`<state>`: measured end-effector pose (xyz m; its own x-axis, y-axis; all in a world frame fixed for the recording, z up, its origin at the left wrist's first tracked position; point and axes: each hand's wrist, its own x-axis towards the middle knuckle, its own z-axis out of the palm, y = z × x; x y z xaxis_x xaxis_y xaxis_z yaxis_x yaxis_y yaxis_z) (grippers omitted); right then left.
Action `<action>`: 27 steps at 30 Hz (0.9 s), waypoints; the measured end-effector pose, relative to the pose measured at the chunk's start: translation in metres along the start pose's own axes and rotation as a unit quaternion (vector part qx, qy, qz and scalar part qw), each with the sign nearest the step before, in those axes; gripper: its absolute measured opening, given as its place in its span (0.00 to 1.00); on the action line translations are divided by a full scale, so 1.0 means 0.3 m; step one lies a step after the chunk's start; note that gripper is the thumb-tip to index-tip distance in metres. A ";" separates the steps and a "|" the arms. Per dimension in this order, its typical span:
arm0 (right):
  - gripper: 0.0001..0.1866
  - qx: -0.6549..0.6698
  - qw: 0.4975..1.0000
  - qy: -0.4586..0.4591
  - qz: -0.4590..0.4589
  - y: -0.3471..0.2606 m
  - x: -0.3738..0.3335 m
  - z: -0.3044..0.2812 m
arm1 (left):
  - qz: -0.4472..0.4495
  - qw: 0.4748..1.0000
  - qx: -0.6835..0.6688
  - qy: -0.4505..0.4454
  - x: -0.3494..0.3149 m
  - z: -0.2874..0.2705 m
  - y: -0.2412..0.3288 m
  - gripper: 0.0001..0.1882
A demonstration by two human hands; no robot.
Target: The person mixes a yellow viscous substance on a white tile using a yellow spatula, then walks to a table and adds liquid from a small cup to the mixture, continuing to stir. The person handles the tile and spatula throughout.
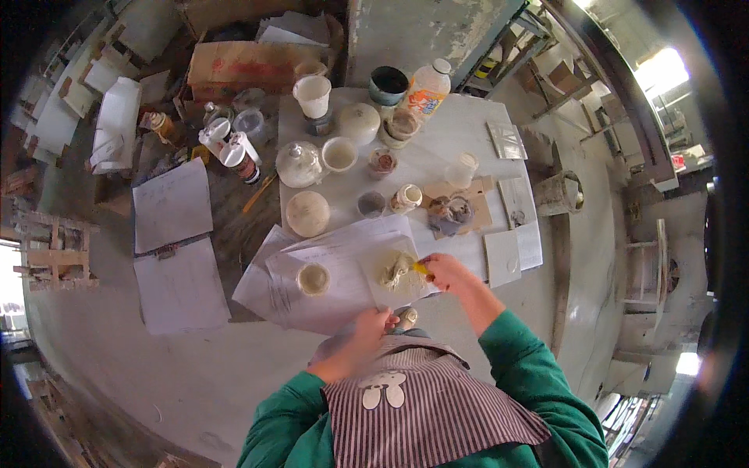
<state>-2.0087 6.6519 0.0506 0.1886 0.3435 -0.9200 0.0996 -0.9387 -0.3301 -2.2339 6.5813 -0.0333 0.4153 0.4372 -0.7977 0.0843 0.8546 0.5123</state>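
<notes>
My right hand [446,272] is closed around a small tool with a yellow part [422,267]; the rest of the tool is hard to make out. Its end meets a mound of cream-coloured paste [396,271], spread on a pale flat sheet or tile [376,253] near the front of the table. My left hand [371,327] is by the table's front edge, just below the paste, with fingers curled; whether anything is in them is hidden. To the left of the paste a round cup of cream-coloured material [314,279] stands on large papers [343,303].
Behind the papers stand a round lidded jar [299,164], a white cup [312,96], a dark bowl [388,85] and a plastic bottle [429,90]. Flat tiles [502,257] line the table's right side. A clipboard with papers [181,282] lies left; a bucket [559,193] stands right.
</notes>
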 end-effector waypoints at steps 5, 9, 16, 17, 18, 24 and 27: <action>0.13 -0.474 0.875 -0.058 -0.085 -0.267 0.080 0.008 | 0.011 1.000 0.004 0.006 0.017 -0.006 -0.026 0.15; 0.15 -0.645 0.752 -0.057 -0.124 -0.397 0.097 0.173 | 0.016 1.000 0.013 0.016 0.021 -0.004 -0.035 0.15; 0.15 -0.771 0.604 -0.016 -0.203 -0.340 0.023 0.450 | 0.041 0.999 0.006 0.007 0.013 0.008 -0.017 0.16; 0.14 -0.757 0.623 0.004 -0.199 -0.302 0.033 0.492 | 0.038 0.999 -0.013 0.003 0.015 0.011 -0.018 0.15; 0.14 -0.738 0.642 0.026 -0.205 -0.258 0.042 0.529 | 0.034 0.999 -0.031 0.007 0.019 0.014 -0.023 0.15; 0.13 -0.814 0.545 0.003 -0.204 -0.058 -0.113 0.543 | 0.097 0.981 -0.164 -0.030 0.082 0.019 -0.099 0.14; 0.12 -0.803 0.554 0.019 -0.220 -0.117 -0.235 0.360 | 0.001 0.993 -0.106 -0.053 0.098 -0.002 -0.110 0.13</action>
<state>-2.1311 6.6575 0.1042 -0.1826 0.5575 -0.8098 0.8783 0.4626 0.1204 -2.2250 6.5662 -0.0739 0.5095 0.4168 -0.7527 -0.1038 0.8982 0.4271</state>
